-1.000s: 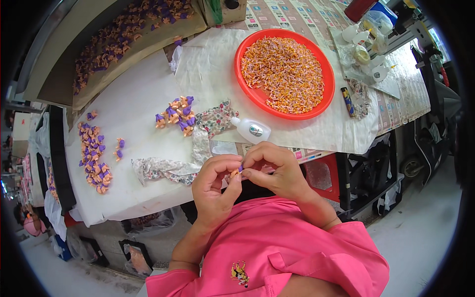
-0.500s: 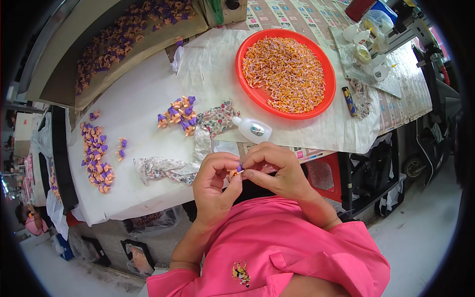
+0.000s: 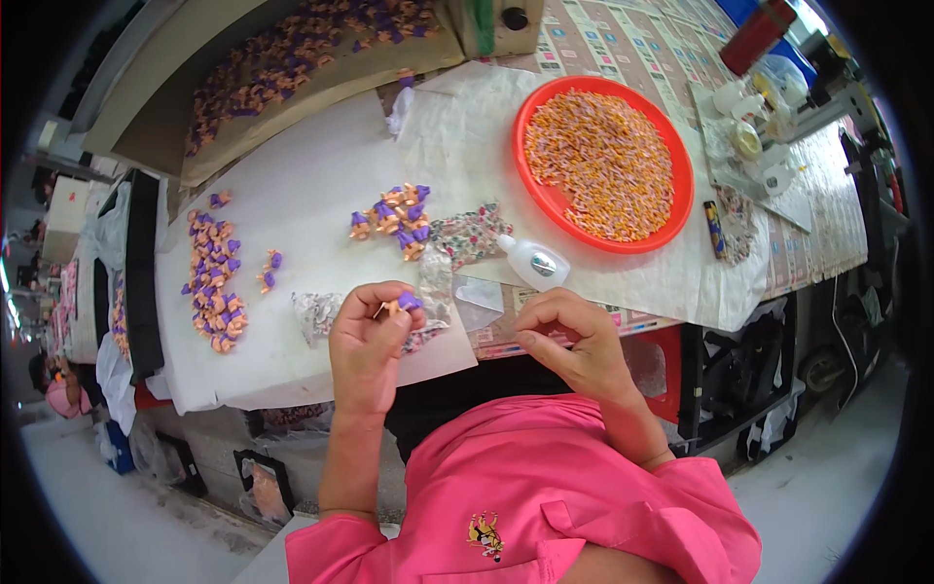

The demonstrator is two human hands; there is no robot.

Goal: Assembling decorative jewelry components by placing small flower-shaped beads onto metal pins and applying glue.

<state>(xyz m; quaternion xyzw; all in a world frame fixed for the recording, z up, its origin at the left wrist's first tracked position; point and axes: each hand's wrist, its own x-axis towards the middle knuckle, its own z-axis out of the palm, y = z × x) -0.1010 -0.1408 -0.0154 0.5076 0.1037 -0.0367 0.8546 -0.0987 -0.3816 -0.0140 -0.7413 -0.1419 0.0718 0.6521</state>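
My left hand (image 3: 368,341) pinches a small purple-and-peach plastic figure (image 3: 408,303) between thumb and fingertips, above the table's near edge. To its right, my right hand (image 3: 579,341) hovers with fingers loosely bent, thumb and index tips a little apart and nothing visible between them. Just beyond the right hand, a white squeeze bottle (image 3: 537,263) lies on its side. A pile of similar figures (image 3: 397,220) sits farther off, beside a flowered cloth (image 3: 465,237). Another cloth (image 3: 316,316) lies partly behind my left hand.
A red round tray (image 3: 684,200) holds many tiny pink and orange pieces. More figures (image 3: 214,277) are gathered at the left, with others in a bin (image 3: 311,73) at the far left. White bottles (image 3: 730,95) and a patterned tube (image 3: 715,230) are at the right.
My hands have parted: the left moved left with the figure, the right moved slightly right, away from it. The view has shifted, so the table's things appear farther right.
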